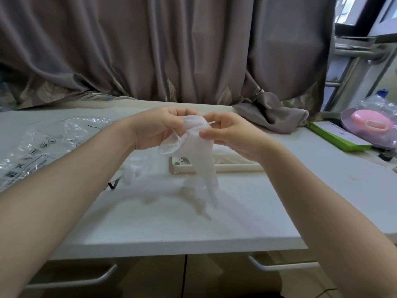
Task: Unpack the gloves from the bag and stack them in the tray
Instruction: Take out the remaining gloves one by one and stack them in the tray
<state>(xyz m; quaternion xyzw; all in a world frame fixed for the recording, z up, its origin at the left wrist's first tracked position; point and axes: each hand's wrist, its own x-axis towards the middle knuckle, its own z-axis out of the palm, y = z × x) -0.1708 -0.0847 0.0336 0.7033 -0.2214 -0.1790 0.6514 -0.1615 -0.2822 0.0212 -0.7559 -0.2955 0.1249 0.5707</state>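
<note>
Table (247, 211) is taking up most of the view, w/ grey curtain (171, 50) hanging behind it. Clear printed bag (43, 147) is lying flat on the table at far left, well apart from both hands. Tray (236, 166) is sitting on the table under & just beyond the hands, near rim showing, pale stuff lying in it (prob. gloves already stacked, can't confirm). Loose heap of gloves (150, 181) is lying blurred on the table betw. bag & tray.

Left hand (154, 127) & right hand (225, 132) are both pinching the cuff end of one translucent glove (202, 155), fingers curled round it, held up above the table. Glove's long axis is running near vertical, fingers dangling down twd the tray's near rim, not clearly touching it.

Judgement: tray is lying almost straight below & slightly right, so right hand is nearer; next move calls for lowering & laying the glove flat along the tray
</note>
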